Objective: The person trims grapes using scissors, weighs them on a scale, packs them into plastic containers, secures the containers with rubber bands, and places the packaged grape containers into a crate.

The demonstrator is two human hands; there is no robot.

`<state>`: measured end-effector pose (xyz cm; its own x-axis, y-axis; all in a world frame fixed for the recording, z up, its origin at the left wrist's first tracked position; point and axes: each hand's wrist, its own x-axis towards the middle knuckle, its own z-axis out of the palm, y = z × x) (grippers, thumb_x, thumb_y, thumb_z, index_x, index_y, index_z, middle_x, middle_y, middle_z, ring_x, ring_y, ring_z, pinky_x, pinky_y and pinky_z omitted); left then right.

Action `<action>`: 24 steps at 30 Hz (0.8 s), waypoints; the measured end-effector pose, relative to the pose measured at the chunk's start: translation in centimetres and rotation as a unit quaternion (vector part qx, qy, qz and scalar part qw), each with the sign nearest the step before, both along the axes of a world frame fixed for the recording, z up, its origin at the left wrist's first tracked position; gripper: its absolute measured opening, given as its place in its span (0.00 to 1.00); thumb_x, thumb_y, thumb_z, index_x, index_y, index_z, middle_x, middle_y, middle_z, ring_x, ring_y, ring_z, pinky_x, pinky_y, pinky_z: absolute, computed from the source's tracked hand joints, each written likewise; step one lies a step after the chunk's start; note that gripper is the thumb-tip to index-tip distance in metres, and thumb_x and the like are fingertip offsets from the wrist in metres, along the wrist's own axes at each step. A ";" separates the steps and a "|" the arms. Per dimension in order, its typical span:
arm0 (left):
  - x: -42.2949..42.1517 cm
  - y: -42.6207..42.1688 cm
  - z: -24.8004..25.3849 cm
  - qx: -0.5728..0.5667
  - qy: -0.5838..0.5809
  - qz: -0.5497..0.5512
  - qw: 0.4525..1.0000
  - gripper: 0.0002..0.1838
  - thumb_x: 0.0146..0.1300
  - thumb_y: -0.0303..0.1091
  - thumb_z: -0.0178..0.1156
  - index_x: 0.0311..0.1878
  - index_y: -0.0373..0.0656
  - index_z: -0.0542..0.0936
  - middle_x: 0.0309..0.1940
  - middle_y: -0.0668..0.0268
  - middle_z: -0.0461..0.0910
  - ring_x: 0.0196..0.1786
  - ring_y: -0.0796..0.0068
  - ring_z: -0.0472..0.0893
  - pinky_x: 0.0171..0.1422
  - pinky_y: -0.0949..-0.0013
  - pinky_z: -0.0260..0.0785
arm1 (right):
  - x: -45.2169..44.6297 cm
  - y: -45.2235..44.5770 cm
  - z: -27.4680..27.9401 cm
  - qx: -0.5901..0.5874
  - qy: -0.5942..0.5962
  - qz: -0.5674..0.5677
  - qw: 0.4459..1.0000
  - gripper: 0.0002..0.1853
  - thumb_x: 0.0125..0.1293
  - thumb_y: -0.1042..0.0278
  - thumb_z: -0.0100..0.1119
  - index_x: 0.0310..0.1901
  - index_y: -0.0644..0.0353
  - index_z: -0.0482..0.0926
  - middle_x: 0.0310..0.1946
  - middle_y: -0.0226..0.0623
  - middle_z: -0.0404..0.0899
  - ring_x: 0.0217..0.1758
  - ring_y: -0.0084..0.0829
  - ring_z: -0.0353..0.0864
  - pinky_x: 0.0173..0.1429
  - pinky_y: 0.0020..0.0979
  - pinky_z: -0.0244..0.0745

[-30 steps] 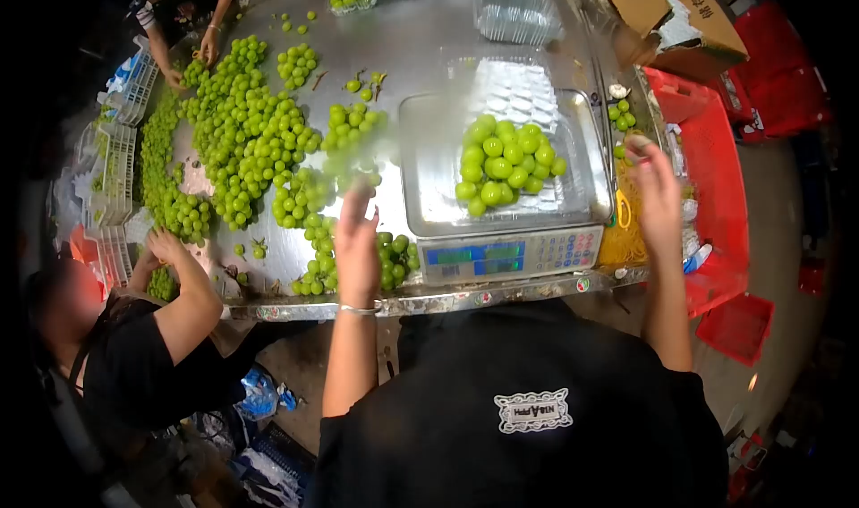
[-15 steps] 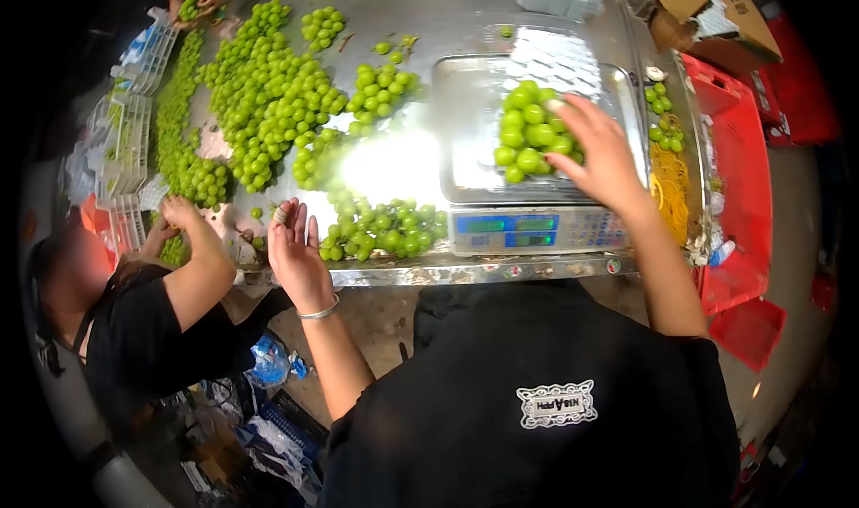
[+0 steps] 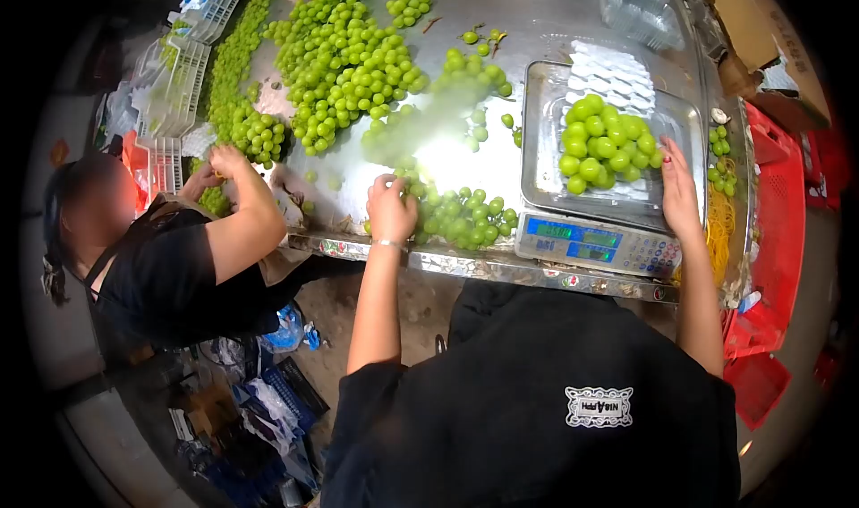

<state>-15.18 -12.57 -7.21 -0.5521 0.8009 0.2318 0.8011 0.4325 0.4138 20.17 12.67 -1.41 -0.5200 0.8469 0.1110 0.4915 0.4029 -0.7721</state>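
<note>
A bunch of green grapes (image 3: 605, 146) lies on the metal pan of a digital scale (image 3: 573, 206), partly over a white foam net sheet (image 3: 610, 77). My right hand (image 3: 682, 186) is at the bunch's right side, its fingers stretched out and holding nothing, the fingertips close to the outer grapes. My left hand (image 3: 391, 208) is down at the table's front edge with curled fingers, at the left end of a loose bunch of grapes (image 3: 465, 217). Whatever lies under those fingertips is hidden. The scale's display is lit.
A large heap of grapes (image 3: 344, 70) covers the table's left part. White plastic baskets (image 3: 183, 88) line the far left, where a co-worker's hands (image 3: 219, 170) handle grapes. Clear plastic boxes (image 3: 640, 12) stand at the back. Yellow rubber bands (image 3: 718, 231) and a red crate (image 3: 777, 240) are at right.
My right hand has come off the top of the bunch on the scale to its right side. My left hand has moved from open, palm up, to curled over the table by the loose grapes. The view has shifted.
</note>
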 end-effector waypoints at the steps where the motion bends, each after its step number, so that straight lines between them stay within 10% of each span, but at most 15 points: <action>1: 0.1 1.0 0.4 -0.107 -0.001 0.020 0.994 0.16 0.45 0.26 0.58 0.41 0.39 0.74 0.40 0.57 0.71 0.43 0.55 0.71 0.47 0.61 0.66 | 0.2 -0.5 0.2 0.002 -0.001 -0.003 1.000 0.22 0.68 0.58 0.36 0.52 0.69 0.68 0.59 0.48 0.60 0.63 0.41 0.58 0.65 0.31 0.51; 5: -0.8 1.5 0.8 -0.248 -0.040 0.023 0.968 0.21 0.42 0.32 0.61 0.43 0.40 0.72 0.38 0.55 0.70 0.44 0.52 0.71 0.46 0.57 0.66 | 1.6 -2.7 1.4 0.032 -0.029 0.006 0.999 0.19 0.67 0.64 0.37 0.51 0.68 0.69 0.58 0.46 0.61 0.63 0.39 0.59 0.64 0.31 0.51; 10: -3.9 -1.1 -2.1 -0.064 -0.272 0.013 0.960 0.16 0.49 0.30 0.61 0.41 0.39 0.70 0.28 0.60 0.74 0.31 0.71 0.75 0.33 0.73 0.67 | 4.3 -3.4 2.3 0.022 0.079 -0.090 0.993 0.17 0.66 0.67 0.39 0.51 0.67 0.69 0.55 0.42 0.64 0.60 0.34 0.63 0.62 0.30 0.56; 16: -5.6 -2.0 -1.2 0.075 -0.543 0.006 0.836 0.08 0.53 0.25 0.56 0.37 0.38 0.72 0.29 0.72 0.75 0.33 0.84 0.73 0.40 0.80 0.65 | 4.5 -3.4 5.4 -0.012 0.120 -0.119 0.986 0.16 0.66 0.68 0.40 0.51 0.69 0.68 0.49 0.42 0.70 0.51 0.31 0.71 0.57 0.29 0.62; 19: -6.2 -1.7 -1.4 -0.171 -0.454 -0.101 0.868 0.06 0.54 0.25 0.56 0.36 0.37 0.74 0.29 0.71 0.76 0.33 0.83 0.74 0.40 0.79 0.66 | 2.6 -3.9 8.8 -0.047 0.211 -0.064 0.974 0.17 0.66 0.67 0.40 0.51 0.71 0.68 0.49 0.46 0.70 0.52 0.33 0.71 0.57 0.31 0.63; 24: -4.4 2.5 -1.9 -0.071 -0.158 0.031 0.984 0.14 0.46 0.26 0.58 0.39 0.40 0.75 0.31 0.58 0.75 0.32 0.63 0.76 0.38 0.66 0.69 | -2.0 -6.3 19.4 -0.064 0.451 0.261 0.851 0.18 0.64 0.62 0.40 0.49 0.68 0.66 0.41 0.49 0.69 0.42 0.36 0.72 0.47 0.30 0.68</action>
